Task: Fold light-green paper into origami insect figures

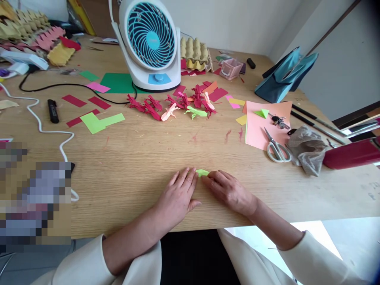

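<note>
A small folded piece of light green paper [202, 173] lies on the wooden table near its front edge, partly covered by both hands. My left hand [179, 196] rests flat with its fingers stretched over the paper's left end. At the right end, my right hand [230, 191] has its fingers bent and pressed together on the paper's edge. Beyond the hands, a row of folded red paper figures [152, 107] lies in front of the fan, with a light green one [196, 113] and pink ones [170, 112] among them.
A white fan [152, 43] stands at the back. White-handled scissors [277, 148], keys [279, 122] and pink paper [252, 128] lie to the right, near a red cylinder [353, 153]. Green sheets [95, 122], a black marker [53, 111] and a white cable [40, 122] lie left.
</note>
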A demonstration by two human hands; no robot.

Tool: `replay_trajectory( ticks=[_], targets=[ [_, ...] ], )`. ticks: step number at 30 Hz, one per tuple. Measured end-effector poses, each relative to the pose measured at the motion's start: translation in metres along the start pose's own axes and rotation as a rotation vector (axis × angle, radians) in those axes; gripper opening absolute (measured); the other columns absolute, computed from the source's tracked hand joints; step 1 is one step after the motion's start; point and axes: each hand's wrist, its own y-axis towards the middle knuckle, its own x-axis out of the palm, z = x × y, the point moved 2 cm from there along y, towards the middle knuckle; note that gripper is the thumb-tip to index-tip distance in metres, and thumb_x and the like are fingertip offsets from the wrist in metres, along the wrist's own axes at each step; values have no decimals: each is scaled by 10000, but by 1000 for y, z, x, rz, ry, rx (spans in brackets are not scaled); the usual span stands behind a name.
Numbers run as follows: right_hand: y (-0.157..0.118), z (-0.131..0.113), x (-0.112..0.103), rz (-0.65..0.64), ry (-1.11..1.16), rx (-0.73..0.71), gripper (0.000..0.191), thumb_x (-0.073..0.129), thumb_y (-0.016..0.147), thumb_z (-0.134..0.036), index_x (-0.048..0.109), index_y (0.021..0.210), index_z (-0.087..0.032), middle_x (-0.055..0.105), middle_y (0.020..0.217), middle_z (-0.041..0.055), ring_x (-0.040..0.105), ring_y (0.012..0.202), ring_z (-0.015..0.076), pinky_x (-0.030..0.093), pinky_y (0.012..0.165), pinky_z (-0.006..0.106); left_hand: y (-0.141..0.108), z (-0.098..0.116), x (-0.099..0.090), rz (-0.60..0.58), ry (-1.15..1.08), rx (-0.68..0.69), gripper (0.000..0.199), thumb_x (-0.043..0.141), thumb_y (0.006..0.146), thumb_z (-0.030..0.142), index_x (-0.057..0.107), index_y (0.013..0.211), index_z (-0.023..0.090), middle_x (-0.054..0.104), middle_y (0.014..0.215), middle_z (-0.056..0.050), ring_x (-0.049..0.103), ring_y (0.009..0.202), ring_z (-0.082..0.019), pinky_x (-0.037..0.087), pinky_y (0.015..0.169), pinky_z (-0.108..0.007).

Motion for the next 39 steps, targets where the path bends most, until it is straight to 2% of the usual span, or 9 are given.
replay_trajectory(
  ticks=[8,12,16,22,26,29,33,36,39],
  targets=[
    [5,-2,-1,-37,-18,64,236,442,993,-173,613,1153,-146,573,1005,114,515,854,213,511,805,370,-2,-1,-1,29,-50,-41,599,485,952,504,497,1411,120,436,1523,-127,400,1403,-306,382,1109,-476],
    [2,-3,-1,20,8,88,201,451,986,-164,637,1061,-150,578,994,115,522,864,212,511,805,367,-1,-5,-2,59,-83,-31,536,503,954,470,536,1368,130,474,1497,-125,425,1381,-292,391,1091,-454],
    [-2,-2,0,94,77,124,193,466,977,-159,629,1081,-166,585,1016,116,540,908,223,513,833,387,2,-9,-1,110,-108,-11,439,543,955,354,559,1328,123,536,1439,-129,476,1329,-281,394,1073,-433],
    [-5,6,3,266,308,256,201,438,977,-129,612,1068,-168,576,959,97,569,860,190,520,782,332,20,-19,-6,193,-245,-21,158,562,937,184,666,1057,182,689,1140,-67,597,1058,-228,463,899,-389],
    [-5,10,3,301,396,312,197,450,970,-137,618,1060,-184,576,967,88,583,859,183,515,776,326,34,-26,-6,177,-391,-105,17,626,880,161,619,890,173,647,964,-51,586,917,-204,469,821,-344],
    [-4,12,1,329,447,343,198,466,952,-125,627,1052,-184,581,965,80,586,857,174,507,771,314,41,-32,-3,169,-531,-199,137,654,825,119,592,930,180,628,915,-24,592,863,-179,464,761,-300],
    [-3,16,-1,362,520,397,180,495,930,-131,633,1036,-178,588,945,67,575,781,149,487,699,283,46,-35,-3,88,-591,-235,72,658,796,133,611,820,182,634,850,-10,589,777,-160,425,682,-269],
    [2,20,-5,330,613,449,192,544,909,-177,612,1088,-176,594,976,66,557,723,129,470,634,258,49,-36,-10,36,-632,-205,48,645,796,148,628,770,185,654,803,0,586,735,-149,396,656,-256],
    [12,23,-11,217,692,457,232,613,868,-218,605,1096,-178,612,981,59,560,744,129,458,632,246,53,-39,-16,-44,-724,-234,37,649,780,175,647,745,187,649,707,22,567,649,-133,363,593,-238]
  ],
)
